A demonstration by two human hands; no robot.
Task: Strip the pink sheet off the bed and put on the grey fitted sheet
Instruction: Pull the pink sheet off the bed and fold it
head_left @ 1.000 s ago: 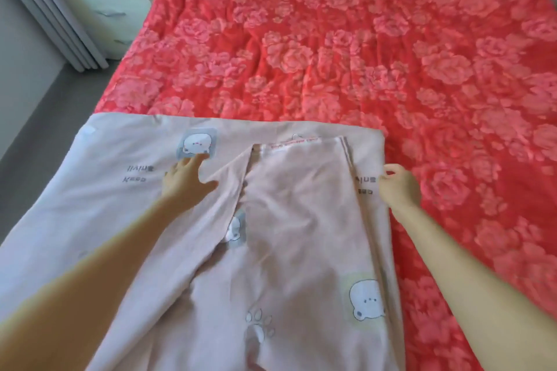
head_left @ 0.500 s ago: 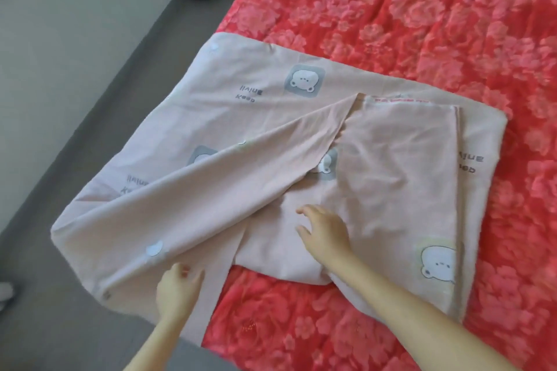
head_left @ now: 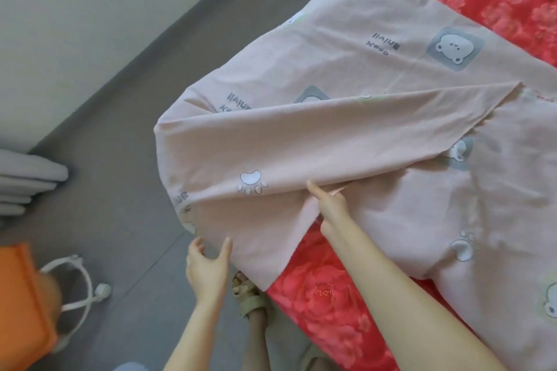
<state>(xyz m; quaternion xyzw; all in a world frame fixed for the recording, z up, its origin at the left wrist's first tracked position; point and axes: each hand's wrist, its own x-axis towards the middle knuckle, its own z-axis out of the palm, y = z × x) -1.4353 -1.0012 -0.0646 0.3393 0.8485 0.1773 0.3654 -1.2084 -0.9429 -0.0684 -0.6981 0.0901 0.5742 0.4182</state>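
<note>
The pink sheet [head_left: 346, 144] lies half folded over the bed [head_left: 331, 304] corner, edge hanging off. Our left hand [head_left: 208, 265] is spread at that edge, holding nothing; our right hand [head_left: 330, 209] reaches under the fold, grip unclear. We should pinch both corners, then lift evenly

On red-flowered bed [head_left: 328, 304], pink sheet [head_left: 346, 141] lying folded, draping off edge toward 9 o'clock over grey floor [head_left: 120, 190]; white cord [head_left: 102, 291] at 8 o'clock.

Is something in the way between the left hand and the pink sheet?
No, nothing visible. The left hand is open right at the hanging corner of the sheet, with only floor behind it. The right hand touches the fold.
</note>
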